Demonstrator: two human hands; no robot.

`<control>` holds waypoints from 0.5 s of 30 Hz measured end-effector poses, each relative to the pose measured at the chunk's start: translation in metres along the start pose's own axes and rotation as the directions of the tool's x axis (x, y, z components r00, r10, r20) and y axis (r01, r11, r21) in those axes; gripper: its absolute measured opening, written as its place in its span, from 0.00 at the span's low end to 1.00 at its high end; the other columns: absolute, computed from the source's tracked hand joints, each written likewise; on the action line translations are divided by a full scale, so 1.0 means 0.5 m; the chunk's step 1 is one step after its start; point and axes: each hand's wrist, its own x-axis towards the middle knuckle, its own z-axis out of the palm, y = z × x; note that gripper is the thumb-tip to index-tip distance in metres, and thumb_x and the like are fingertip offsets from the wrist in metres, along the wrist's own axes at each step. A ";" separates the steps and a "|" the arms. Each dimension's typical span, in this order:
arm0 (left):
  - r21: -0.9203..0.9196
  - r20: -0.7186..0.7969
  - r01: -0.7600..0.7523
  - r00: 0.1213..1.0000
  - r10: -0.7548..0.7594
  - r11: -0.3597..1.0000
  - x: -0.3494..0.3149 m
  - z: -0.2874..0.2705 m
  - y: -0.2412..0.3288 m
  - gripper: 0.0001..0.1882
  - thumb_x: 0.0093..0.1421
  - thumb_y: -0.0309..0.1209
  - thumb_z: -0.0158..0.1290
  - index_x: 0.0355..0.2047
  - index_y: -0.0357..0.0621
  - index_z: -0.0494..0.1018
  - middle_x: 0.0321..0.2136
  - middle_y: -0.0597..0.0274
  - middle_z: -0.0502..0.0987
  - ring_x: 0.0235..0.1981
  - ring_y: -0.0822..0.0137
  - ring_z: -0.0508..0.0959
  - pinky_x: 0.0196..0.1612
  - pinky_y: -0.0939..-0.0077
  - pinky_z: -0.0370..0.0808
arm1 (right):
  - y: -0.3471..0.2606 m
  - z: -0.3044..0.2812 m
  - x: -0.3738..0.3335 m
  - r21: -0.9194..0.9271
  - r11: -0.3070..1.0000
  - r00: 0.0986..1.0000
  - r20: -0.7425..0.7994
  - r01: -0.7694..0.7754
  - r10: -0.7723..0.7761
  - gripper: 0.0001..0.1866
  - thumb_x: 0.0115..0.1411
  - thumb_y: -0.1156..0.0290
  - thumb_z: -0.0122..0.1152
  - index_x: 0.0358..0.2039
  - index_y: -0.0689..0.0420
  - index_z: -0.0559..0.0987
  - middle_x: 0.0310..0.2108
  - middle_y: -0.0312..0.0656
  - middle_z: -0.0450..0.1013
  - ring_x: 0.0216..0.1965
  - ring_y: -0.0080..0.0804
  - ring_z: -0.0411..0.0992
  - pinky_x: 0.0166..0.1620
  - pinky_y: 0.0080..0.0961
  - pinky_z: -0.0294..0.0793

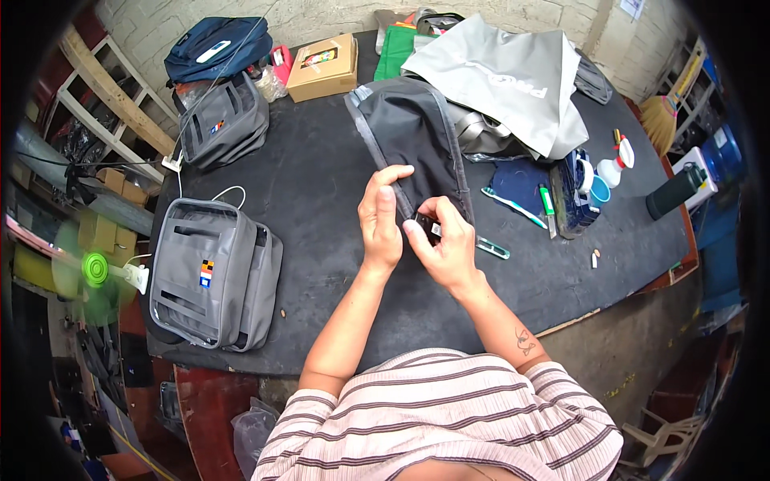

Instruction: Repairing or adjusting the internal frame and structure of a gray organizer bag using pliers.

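A dark grey fabric bag point(405, 120) with lighter edging lies in front of me on the black table, its narrower end toward me. At this near end, my right hand point(449, 244) has thumb and fingers closed on the bag's edge, beside a small black part I cannot make out. My left hand point(379, 220) rests along the bag's left edge, its index finger reaching over the fabric and its thumb apart. Right of the bag lie a toothbrush point(513, 207), a green box cutter point(547, 210) and a green-handled tool point(492, 248).
Finished-looking grey bags point(192, 272) stand stacked at left, with another grey bag point(228, 120) behind. A cardboard box point(323, 68), grey sheet material point(497, 76), a spray bottle point(613, 167) and a dark tumbler point(675, 192) stand farther off. A green fan point(95, 270) spins at left.
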 end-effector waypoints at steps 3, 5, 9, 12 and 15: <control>-0.006 -0.010 -0.004 1.000 0.003 1.000 -0.009 -0.008 -0.010 0.27 0.72 0.47 0.33 0.44 0.36 0.74 0.42 0.61 0.76 0.42 0.70 0.72 0.48 0.76 0.66 | -0.002 0.002 0.000 0.021 0.999 0.999 0.021 -0.038 0.037 0.13 0.51 0.70 0.67 0.31 0.62 0.73 0.23 0.45 0.71 0.22 0.39 0.73 0.28 0.31 0.73; -0.015 -0.007 -0.007 1.000 0.007 1.000 -0.010 -0.008 -0.010 0.30 0.72 0.51 0.32 0.44 0.35 0.74 0.42 0.63 0.75 0.40 0.73 0.70 0.46 0.79 0.65 | -0.002 0.001 -0.003 0.028 0.998 0.998 0.041 -0.054 0.053 0.12 0.50 0.70 0.66 0.30 0.62 0.73 0.23 0.45 0.72 0.23 0.39 0.73 0.28 0.31 0.73; -0.026 -0.029 -0.043 0.999 0.042 0.999 -0.013 -0.009 -0.011 0.31 0.72 0.51 0.32 0.44 0.35 0.74 0.42 0.63 0.75 0.41 0.73 0.71 0.46 0.79 0.65 | -0.010 0.003 -0.007 0.052 0.994 0.993 0.062 -0.100 0.097 0.11 0.50 0.71 0.66 0.30 0.62 0.73 0.24 0.46 0.73 0.23 0.39 0.74 0.29 0.31 0.74; -0.026 -0.020 -0.019 1.000 0.019 0.999 -0.015 -0.012 -0.012 0.32 0.72 0.52 0.31 0.43 0.35 0.74 0.42 0.62 0.75 0.42 0.71 0.72 0.47 0.78 0.65 | -0.012 0.002 -0.009 0.044 0.995 0.993 0.077 -0.094 0.091 0.12 0.50 0.71 0.66 0.30 0.62 0.73 0.25 0.46 0.73 0.23 0.39 0.74 0.29 0.31 0.74; -0.030 0.012 -0.041 0.999 0.041 0.999 -0.012 -0.013 -0.007 0.27 0.72 0.46 0.33 0.45 0.34 0.73 0.44 0.61 0.75 0.44 0.70 0.71 0.50 0.77 0.64 | -0.009 -0.001 -0.016 0.062 0.994 0.992 0.093 -0.086 0.080 0.12 0.52 0.70 0.67 0.31 0.62 0.73 0.25 0.45 0.73 0.24 0.36 0.74 0.30 0.29 0.74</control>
